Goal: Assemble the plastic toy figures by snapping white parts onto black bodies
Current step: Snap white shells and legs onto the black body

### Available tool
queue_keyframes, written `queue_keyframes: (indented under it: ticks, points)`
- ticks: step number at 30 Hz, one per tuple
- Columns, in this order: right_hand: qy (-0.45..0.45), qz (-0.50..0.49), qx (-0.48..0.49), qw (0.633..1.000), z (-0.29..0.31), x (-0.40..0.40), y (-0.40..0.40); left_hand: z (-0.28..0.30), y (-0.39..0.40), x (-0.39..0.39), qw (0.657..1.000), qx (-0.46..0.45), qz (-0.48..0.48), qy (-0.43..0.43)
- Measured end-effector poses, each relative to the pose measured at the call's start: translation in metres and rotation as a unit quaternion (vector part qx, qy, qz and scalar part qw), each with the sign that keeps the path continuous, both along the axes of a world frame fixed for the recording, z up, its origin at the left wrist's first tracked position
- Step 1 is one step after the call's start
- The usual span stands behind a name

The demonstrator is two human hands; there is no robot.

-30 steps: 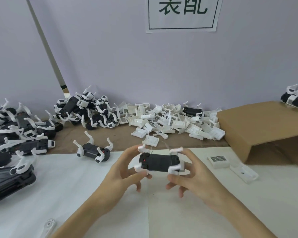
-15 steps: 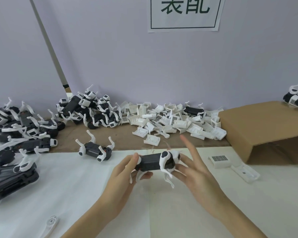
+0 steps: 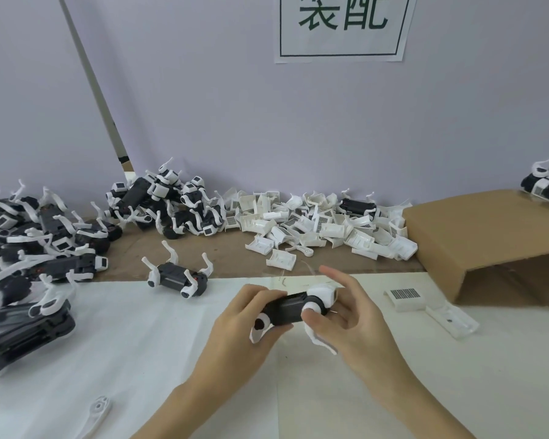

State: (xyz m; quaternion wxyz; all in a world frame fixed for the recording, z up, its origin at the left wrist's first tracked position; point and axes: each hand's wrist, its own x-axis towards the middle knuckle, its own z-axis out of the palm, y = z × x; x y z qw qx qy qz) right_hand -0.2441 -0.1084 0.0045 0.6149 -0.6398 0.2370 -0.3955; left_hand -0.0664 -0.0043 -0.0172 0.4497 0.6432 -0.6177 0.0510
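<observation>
I hold a black toy body (image 3: 287,308) with white legs above the white table sheet. My left hand (image 3: 244,321) grips its left end, fingers curled over the top. My right hand (image 3: 346,315) holds the right end, its thumb pressing a round white joint (image 3: 311,307) while the index finger sticks up straight. A white cap (image 3: 322,293) sits on the body's right end. One white leg (image 3: 258,327) hangs below my left thumb.
A finished figure (image 3: 179,275) lies on its back to the left. Piles of figures (image 3: 29,242) fill the left and back left (image 3: 168,204). Loose white parts (image 3: 317,224) heap at the back. A cardboard box (image 3: 485,236) stands right, with white parts (image 3: 406,299) beside it.
The body has been turned over in my hands, from flat with legs spread to tilted on its side. My right thumb now presses the round white joint.
</observation>
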Motion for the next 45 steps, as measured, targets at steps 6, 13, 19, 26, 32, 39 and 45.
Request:
queue_keyframes:
  ticks: [6, 13, 19, 26, 32, 39, 45]
  points:
    - [0.022, 0.113, -0.033, 0.993, 0.01, -0.01, -0.007, 0.003, 0.0, -0.001, 0.962, 0.058, -0.075, 0.255]
    - [0.103, 0.039, -0.125, 0.986, -0.01, 0.0, -0.001, 0.005, 0.004, -0.02, 0.96, 0.109, -0.138, 0.218]
    - [0.091, 0.048, -0.179, 0.978, -0.011, -0.003, -0.003, 0.012, 0.008, -0.027, 0.96, 0.052, -0.198, 0.191]
    - [0.123, -0.071, -0.336, 0.931, -0.01, -0.007, -0.011, 0.022, 0.014, -0.017, 0.926, 0.07, -0.207, 0.309]
    - [0.15, -0.048, -0.366, 0.917, -0.016, -0.005, -0.008, 0.023, 0.007, -0.026, 0.897, 0.014, -0.132, 0.422]
    - [0.178, -0.127, -0.5, 0.838, -0.011, -0.007, -0.014, 0.027, 0.009, -0.01, 0.916, 0.064, -0.102, 0.382]
    - [0.138, 0.046, -0.148, 0.978, -0.005, -0.012, -0.02, 0.019, 0.013, 0.009, 0.901, 0.062, -0.172, 0.394]
